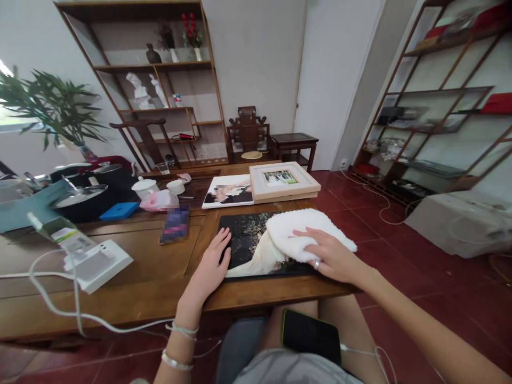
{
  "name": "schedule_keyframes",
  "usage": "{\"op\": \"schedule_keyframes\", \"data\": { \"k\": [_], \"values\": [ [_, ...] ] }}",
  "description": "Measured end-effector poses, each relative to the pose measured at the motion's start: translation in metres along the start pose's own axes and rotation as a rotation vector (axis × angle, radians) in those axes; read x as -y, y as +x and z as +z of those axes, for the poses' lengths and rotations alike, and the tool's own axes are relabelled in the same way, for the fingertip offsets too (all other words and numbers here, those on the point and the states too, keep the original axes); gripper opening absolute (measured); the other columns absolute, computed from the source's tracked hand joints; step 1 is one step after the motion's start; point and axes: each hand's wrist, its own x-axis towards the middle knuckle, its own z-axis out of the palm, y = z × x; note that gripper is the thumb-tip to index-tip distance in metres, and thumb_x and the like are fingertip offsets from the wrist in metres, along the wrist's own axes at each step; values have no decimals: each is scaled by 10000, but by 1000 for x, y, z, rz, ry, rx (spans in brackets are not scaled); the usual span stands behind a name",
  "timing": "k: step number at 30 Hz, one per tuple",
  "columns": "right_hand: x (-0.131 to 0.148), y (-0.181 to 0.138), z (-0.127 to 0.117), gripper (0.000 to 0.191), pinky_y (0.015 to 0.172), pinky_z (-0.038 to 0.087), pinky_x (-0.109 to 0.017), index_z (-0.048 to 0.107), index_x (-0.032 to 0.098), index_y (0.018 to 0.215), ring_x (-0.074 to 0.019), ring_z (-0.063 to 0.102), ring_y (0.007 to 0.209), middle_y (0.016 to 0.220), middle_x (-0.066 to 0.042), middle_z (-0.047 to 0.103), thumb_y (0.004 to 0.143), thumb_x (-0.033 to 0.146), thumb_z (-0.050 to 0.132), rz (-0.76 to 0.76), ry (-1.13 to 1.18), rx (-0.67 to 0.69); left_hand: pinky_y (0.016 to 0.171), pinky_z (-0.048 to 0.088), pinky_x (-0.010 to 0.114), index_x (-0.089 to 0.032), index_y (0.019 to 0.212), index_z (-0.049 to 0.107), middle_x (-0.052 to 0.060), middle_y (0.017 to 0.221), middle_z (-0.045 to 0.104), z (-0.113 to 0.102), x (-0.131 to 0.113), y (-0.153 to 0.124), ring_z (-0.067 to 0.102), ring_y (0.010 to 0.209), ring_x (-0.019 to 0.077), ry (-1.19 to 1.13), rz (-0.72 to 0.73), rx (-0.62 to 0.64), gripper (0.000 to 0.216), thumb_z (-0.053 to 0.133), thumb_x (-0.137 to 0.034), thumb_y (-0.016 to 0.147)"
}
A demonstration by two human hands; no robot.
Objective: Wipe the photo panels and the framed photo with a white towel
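A dark photo print (248, 240) lies flat near the front edge of the wooden table (152, 277). My left hand (214, 264) rests flat on the print's left edge with its fingers stretched out. My right hand (330, 253) presses a white towel (306, 232) down on the right part of the print, fingers lying over the cloth. A ring shows on one finger of that hand. The towel hides the print's upper right corner.
Behind the print lie another photo (229, 191) and a light wooden frame (284, 181). Cups, pots and a blue box crowd the table's far left. A white box (98, 261) with cables sits at left. A phone (311, 335) rests on my lap. Shelves line the walls.
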Motion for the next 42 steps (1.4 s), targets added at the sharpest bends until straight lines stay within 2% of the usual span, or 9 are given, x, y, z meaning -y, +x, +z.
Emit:
{"op": "schedule_keyframes", "data": {
  "k": [7, 12, 17, 22, 26, 29, 32, 36, 42],
  "values": [
    [-28, 37, 9, 240, 889, 463, -480, 673, 181, 929, -304, 560, 1085, 1153, -122, 631, 809, 158, 467, 142, -92, 3, 1106, 282, 437, -111, 1253, 514, 133, 1393, 444, -1, -1, 2, 341, 1335, 224, -7, 1, 2, 427, 355, -257, 884],
    [2, 17, 10, 229, 1006, 372, -502, 664, 174, 895, -281, 504, 1171, 1247, -148, 570, 763, 126, 482, 84, -99, -72, 1106, 281, 442, -103, 1255, 510, 136, 1394, 441, -1, -2, 1, 337, 1337, 226, -10, -9, 0, 431, 348, -256, 886],
    [22, -4, 6, 251, 1026, 342, -504, 662, 175, 858, -276, 457, 1219, 1275, -140, 551, 713, 93, 476, -36, -54, -40, 1108, 279, 438, -92, 1249, 515, 143, 1389, 446, 0, -2, 1, 339, 1336, 227, -11, -24, -6, 436, 345, -283, 896],
    [-4, 16, 7, 232, 942, 408, -481, 670, 175, 909, -296, 536, 1107, 1254, -142, 564, 773, 154, 483, 57, -116, -7, 1111, 274, 424, -86, 1250, 512, 143, 1391, 444, 0, -3, 1, 340, 1336, 218, 2, -26, -3, 439, 339, -290, 901],
    [-33, 46, 9, 274, 823, 454, -427, 656, 161, 1011, -293, 581, 969, 1021, -139, 656, 830, 199, 453, 160, -171, 59, 1109, 278, 417, -50, 1245, 511, 168, 1388, 440, 0, -4, 1, 338, 1336, 226, 6, -22, 2, 454, 348, -292, 897],
    [-43, 59, 9, 301, 772, 459, -400, 639, 151, 1057, -292, 582, 926, 953, -131, 660, 825, 184, 451, 187, -187, 67, 1105, 283, 431, -94, 1242, 521, 143, 1385, 452, 0, -4, 1, 340, 1335, 227, 0, -13, -8, 430, 363, -289, 893],
    [-35, 54, 10, 283, 797, 458, -418, 649, 150, 1020, -299, 575, 954, 1021, -142, 652, 819, 176, 452, 175, -184, 65, 1105, 283, 430, -114, 1245, 521, 131, 1387, 453, 0, -3, 2, 342, 1334, 225, -4, -14, -8, 422, 365, -287, 893],
    [-5, 27, 8, 248, 955, 389, -494, 662, 174, 947, -305, 516, 1119, 1247, -145, 564, 798, 151, 464, 95, -123, 4, 1110, 276, 423, -85, 1244, 519, 146, 1385, 451, 1, -3, 2, 341, 1334, 227, -3, -19, -12, 435, 356, -284, 893],
    [22, 5, 0, 252, 1011, 350, -499, 660, 192, 899, -274, 484, 1182, 1268, -128, 557, 757, 119, 465, 10, -31, 3, 1109, 279, 420, -62, 1239, 523, 159, 1380, 453, 2, -4, 2, 347, 1330, 239, 1, -20, -9, 451, 364, -294, 885]
  ]
}}
